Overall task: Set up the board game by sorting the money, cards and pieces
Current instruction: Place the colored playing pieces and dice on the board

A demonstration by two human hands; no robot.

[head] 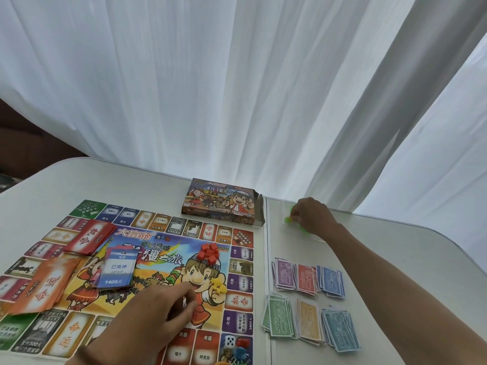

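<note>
Right hand (313, 214): fingertips pinch a green piece (287, 219) on the table (395, 259), right of the box (221, 201). Piece blurred, so its axis is unreadable. Left hand (158, 312): fingers curled down on the board (163, 248), forefinger out toward the yellow pieces (220, 284). Cannot tell whether it holds anything.

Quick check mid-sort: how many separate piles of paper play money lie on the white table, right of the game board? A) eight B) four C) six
C: right of the colourful printed game board lie two rows of three: purple banknote pile, red banknote pile and blue banknote pile behind; green banknote pile, orange banknote pile and light-blue banknote pile in front.
</note>
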